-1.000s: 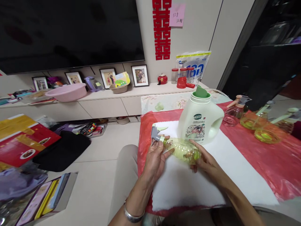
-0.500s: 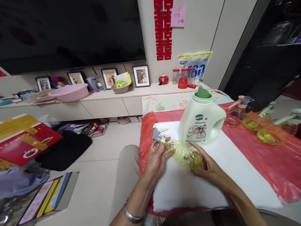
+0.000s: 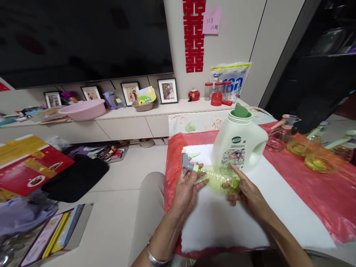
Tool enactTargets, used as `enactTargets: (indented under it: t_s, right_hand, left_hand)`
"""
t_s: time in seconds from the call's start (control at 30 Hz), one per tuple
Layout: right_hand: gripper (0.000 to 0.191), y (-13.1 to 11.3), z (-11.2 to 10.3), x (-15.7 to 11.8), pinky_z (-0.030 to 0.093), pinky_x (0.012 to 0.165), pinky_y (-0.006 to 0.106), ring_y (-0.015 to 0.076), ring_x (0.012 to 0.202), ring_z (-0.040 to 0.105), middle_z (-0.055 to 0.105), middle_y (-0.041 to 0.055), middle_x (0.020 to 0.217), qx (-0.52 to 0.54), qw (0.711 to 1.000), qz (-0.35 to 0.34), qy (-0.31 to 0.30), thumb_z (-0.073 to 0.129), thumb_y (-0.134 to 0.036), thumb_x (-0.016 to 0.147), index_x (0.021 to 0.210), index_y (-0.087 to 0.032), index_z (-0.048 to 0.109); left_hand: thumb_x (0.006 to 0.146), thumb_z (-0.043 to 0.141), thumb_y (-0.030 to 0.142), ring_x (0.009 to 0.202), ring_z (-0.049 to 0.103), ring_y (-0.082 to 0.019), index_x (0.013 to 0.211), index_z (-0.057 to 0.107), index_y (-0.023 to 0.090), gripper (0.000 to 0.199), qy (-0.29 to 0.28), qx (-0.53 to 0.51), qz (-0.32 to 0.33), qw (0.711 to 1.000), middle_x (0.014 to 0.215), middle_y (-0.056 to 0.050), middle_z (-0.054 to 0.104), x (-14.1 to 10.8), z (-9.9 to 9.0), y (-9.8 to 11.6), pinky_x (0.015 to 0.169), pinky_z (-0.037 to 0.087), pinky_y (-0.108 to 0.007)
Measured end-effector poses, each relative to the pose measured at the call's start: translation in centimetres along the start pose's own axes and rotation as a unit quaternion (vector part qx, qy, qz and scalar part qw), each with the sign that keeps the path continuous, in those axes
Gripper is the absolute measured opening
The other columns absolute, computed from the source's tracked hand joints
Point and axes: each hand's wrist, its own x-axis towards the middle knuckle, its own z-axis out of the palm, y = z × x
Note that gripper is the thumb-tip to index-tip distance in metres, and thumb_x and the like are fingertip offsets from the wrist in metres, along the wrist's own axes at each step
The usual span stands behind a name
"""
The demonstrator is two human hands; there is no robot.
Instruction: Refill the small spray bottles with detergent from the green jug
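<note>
Spray bottle (image 3: 218,178), clear yellow-green, is up in both hands, lying roughly sideways over the white cloth (image 3: 222,230), just in front of the jug. Left hand (image 3: 185,191) is curled at the neck end, fingers closed lightly around the collar area under the grey spray head (image 3: 187,162). Right hand (image 3: 251,193) is spread around the base end, fingers partly curved to the bottle's width, so it's a two-handed hold. Progress as I read it: head is on the neck, so the bottle looks assembled; can't confirm the collar is tight. No liquid level I can make out inside, though glare and fingers muddle it, so I'd call it unfilled, low confidence. Bottle not set down yet, so this unit isn't closed out. Pale green jug (image 3: 236,146) stands upright on the cloth just beyond, green spout (image 3: 240,110) showing in its mouth, no screw cap over it. Small pale-green piece (image 3: 190,127) sits farther back on the flowered cloth (image 3: 203,122); can't tell what it is. Off to the right on the red plastic sheet (image 3: 319,193): a pink spray bottle (image 3: 278,139) and two yellow-green ones (image 3: 322,163), heads on, nobody touching them. Whether those are finished, can't tell.
</note>
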Motion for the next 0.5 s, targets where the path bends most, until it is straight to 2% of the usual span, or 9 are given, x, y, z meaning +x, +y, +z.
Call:
enactTargets:
  t_s: [0.07, 0.13, 0.2, 0.37, 0.5]
  right_hand:
    - [0.101, -0.4, 0.2, -0.2, 0.051, 0.063, 0.031, 0.0174, 0.068, 0.062, 0.063, 0.0071, 0.087, 0.002, 1.000, -0.003, -0.031, 0.053, -0.075, 0.089, 0.163, -0.021, 0.011]
    - [0.103, -0.7, 0.4, -0.6, 0.051, 0.066, 0.029, 0.0166, 0.074, 0.063, 0.062, 0.0061, 0.089, -0.004, 0.997, -0.011, -0.078, 0.066, -0.065, 0.087, 0.163, -0.022, 0.013]
    - [0.104, -0.8, 0.6, -0.8, 0.050, 0.065, 0.026, 0.0158, 0.075, 0.062, 0.062, 0.0053, 0.089, 0.002, 0.995, -0.015, -0.100, 0.072, -0.058, 0.086, 0.163, -0.023, 0.011]
    - [0.105, 0.0, 0.4, -0.4, 0.043, 0.048, 0.025, 0.0144, 0.052, 0.053, 0.059, 0.0037, 0.069, 0.076, 0.993, 0.011, -0.087, 0.051, -0.078, 0.088, 0.158, -0.007, 0.015]
    - [0.107, 0.1, 0.1, 0.0, 0.047, 0.052, 0.025, 0.0153, 0.060, 0.058, 0.060, 0.0054, 0.074, 0.074, 0.994, 0.038, -0.073, 0.063, -0.073, 0.084, 0.156, -0.006, 0.023]
  left_hand:
    - [0.070, 0.089, 0.040, 0.098, 0.066, -0.022, 0.106, 0.065, 0.021, 0.048, 0.004, 0.000, 0.003, 1.000, 0.120, -0.008, 0.065, 0.1, 0.0, -0.1, 0.085, 0.059, -0.042]
    - [0.069, 0.090, 0.041, 0.096, 0.066, -0.020, 0.104, 0.066, 0.021, 0.047, 0.007, -0.001, 0.003, 1.000, 0.117, -0.007, 0.065, 0.1, 0.0, 0.0, 0.086, 0.059, -0.042]
    - [0.069, 0.090, 0.041, 0.096, 0.065, -0.020, 0.103, 0.067, 0.020, 0.046, 0.004, 0.000, -0.003, 1.000, 0.116, -0.007, 0.065, 0.1, 0.0, 0.1, 0.086, 0.060, -0.042]
    - [0.071, 0.089, 0.039, 0.102, 0.065, -0.022, 0.106, 0.068, 0.021, 0.045, -0.022, -0.001, -0.017, 1.000, 0.122, -0.008, 0.064, -0.2, 0.0, 0.4, 0.090, 0.059, -0.044]
    - [0.072, 0.088, 0.038, 0.102, 0.065, -0.021, 0.107, 0.068, 0.020, 0.045, -0.026, 0.002, -0.017, 1.000, 0.123, -0.009, 0.064, -0.2, -0.1, 0.4, 0.089, 0.060, -0.044]
